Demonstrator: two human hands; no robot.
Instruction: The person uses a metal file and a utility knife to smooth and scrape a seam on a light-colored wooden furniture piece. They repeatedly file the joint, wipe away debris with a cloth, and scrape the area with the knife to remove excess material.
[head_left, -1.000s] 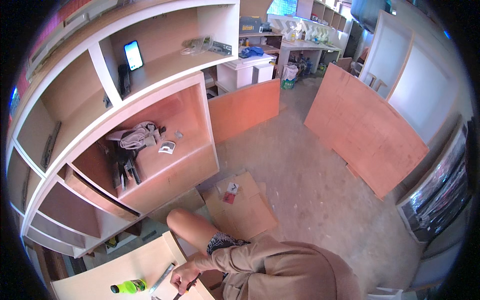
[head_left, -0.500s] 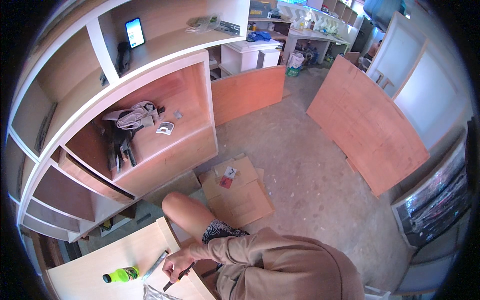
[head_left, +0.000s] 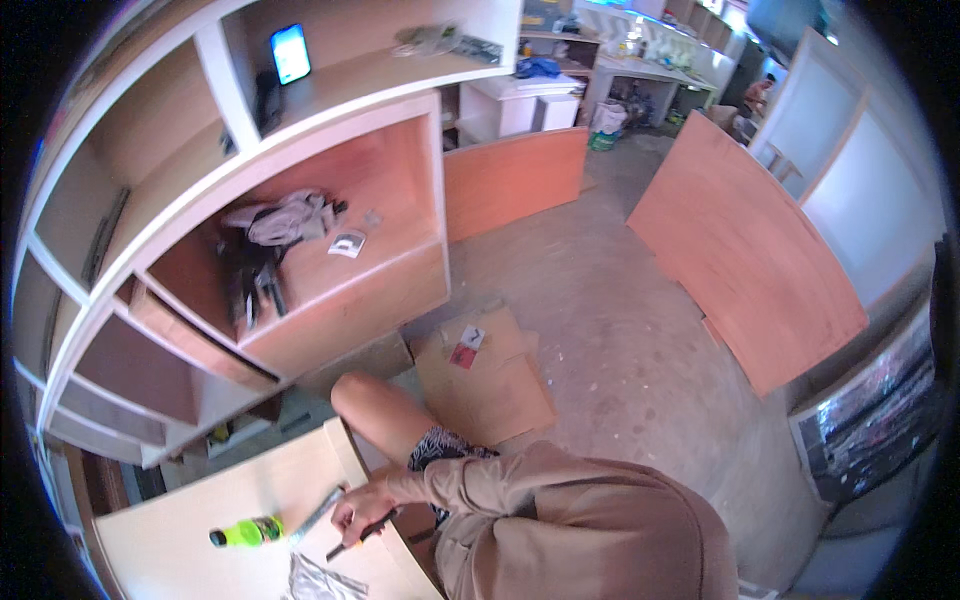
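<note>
Over the pale wooden panel [head_left: 190, 495] at lower left, my right hand [head_left: 362, 510] is closed around a dark utility knife [head_left: 352, 545]. The knife's tip points left and down toward the panel; I cannot tell whether it touches. Right beside my fingers lies a narrow silvery strip [head_left: 317, 517]. A bright green bottle with a black cap [head_left: 248, 532] rests on its side left of the strip. Crumpled clear plastic [head_left: 322, 580] lies below the knife. My left hand does not show; the brown-sleeved body [head_left: 570, 520] fills the lower middle.
A white-edged cabinet [head_left: 340, 130] stands at left, holding a lit phone [head_left: 291, 54] and a heap of cords [head_left: 285, 220]. Flattened cardboard [head_left: 490, 390] lies on the floor. Reddish boards [head_left: 745, 250] lean at right. Another person [head_left: 760, 92] is far back.
The whole view has shifted slightly, moving the scene up and right. The knife in my right hand has turned a little flatter. The bottle and strip keep their places on the panel.
</note>
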